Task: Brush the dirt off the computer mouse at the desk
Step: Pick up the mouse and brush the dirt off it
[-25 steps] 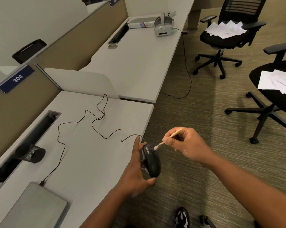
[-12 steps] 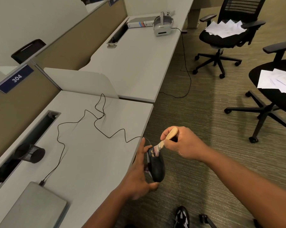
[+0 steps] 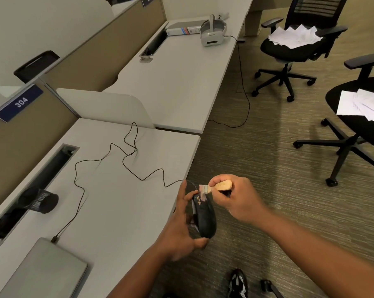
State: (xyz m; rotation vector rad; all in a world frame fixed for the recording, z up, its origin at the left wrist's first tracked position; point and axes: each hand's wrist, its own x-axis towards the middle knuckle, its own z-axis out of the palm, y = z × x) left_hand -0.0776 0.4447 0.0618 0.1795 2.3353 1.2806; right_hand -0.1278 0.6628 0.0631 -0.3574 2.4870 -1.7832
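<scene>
Black computer mouse (image 3: 205,216) held in the air just off the front edge of the desk (image 3: 121,211), tilted on its side, top face turned toward the brush. Gripped by the left hand (image 3: 180,229): thumb curled under the near end, fingers stretched up along the far side, the tips reaching its front end. Tan flecks of dirt (image 3: 200,201) on the mouse's front part. Thin black cable (image 3: 126,162) trailing from the mouse in loose loops back across the desk to a plug at the closed grey laptop (image 3: 44,272).

Small brush (image 3: 216,187) with a pale wooden handle, pinched by the right hand (image 3: 240,196) just beyond the mouse, fingers curled round the handle, thumb hidden. Light bristles touching the mouse's front part beside the flecks.

Behind the mouse on the desk: black mesh pen cup (image 3: 39,201) lying on its side at the cable slot. On the partition above, a blue sign reading 304 (image 3: 19,102). On the next desk beyond, a white headset (image 3: 213,34) and a binder (image 3: 183,29). Well away from the desk on the carpet, 2 black office chairs, each with loose white papers (image 3: 294,36) on its seat. Below the mouse, a black shoe (image 3: 237,282).
</scene>
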